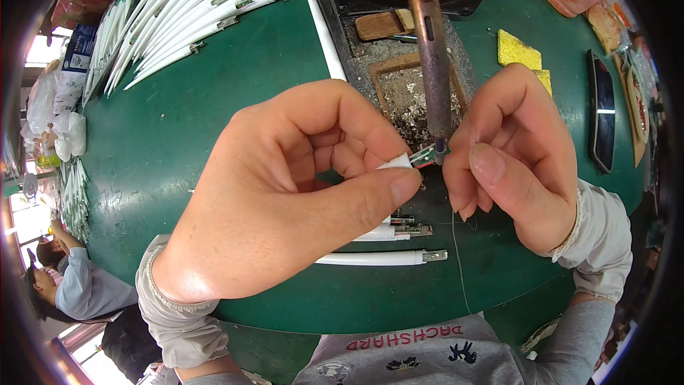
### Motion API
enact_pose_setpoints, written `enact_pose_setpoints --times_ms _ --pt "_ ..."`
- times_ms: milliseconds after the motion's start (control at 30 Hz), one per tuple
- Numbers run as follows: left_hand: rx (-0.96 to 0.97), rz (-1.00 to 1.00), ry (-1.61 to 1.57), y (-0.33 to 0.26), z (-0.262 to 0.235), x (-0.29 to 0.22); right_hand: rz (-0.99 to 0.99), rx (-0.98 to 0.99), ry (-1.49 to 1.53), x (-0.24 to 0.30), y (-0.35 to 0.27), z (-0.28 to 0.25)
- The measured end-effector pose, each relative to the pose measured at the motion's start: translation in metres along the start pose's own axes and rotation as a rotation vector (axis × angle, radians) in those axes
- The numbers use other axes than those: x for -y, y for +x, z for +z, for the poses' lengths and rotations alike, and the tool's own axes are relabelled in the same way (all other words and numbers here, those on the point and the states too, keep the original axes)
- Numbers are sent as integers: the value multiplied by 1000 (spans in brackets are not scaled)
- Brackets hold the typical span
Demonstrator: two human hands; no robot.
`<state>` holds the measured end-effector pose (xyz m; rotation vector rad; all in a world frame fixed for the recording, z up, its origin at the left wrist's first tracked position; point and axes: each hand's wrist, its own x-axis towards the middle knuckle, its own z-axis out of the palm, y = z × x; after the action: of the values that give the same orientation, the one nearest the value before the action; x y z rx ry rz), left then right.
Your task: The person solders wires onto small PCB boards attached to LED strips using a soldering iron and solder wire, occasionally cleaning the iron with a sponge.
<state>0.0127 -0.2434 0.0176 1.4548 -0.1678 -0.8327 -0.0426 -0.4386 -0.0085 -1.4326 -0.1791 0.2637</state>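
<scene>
- Hands work close together above our green bench (pixel 214 121).
- Our left hand (pixel 285 192) pinches a white tube (pixel 396 163) by its end, the small green circuit board (pixel 426 155) sticking out.
- Our right hand (pixel 520 150) pinches thin solder wire (pixel 458 257) at the soldering iron (pixel 431 57) tip, touching the board.
- More white tubes (pixel 377 258) lie just below.

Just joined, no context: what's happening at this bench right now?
A person is soldering by hand. The left hand pinches a white cable end with a small green circuit board sticking out. The right hand holds a thin solder wire at the board, right at the tip of a fixed soldering iron. Two similar white cables lie on the green table below; a pile more sits at upper left.
</scene>
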Motion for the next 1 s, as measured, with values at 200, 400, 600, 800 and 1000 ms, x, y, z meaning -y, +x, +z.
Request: enact_pose_setpoints --times_ms 200,400,600,800,1000 --pt "-5 -8 -22 -2 1 -2 -52 -27 -23 -3 -2 2" --pt "23 -104 -99 -2 1 -7 -59 -28 -64 -1 -3 0" --pt "26 -89 7 -3 0 -1 -107 81 -198 -2 -5 -7" --pt "-8 25 103 -3 2 0 56 78 -179 4 -7 -1" --pt "-4 42 85 -3 0 2 36 61 -140 -1 -7 -3"
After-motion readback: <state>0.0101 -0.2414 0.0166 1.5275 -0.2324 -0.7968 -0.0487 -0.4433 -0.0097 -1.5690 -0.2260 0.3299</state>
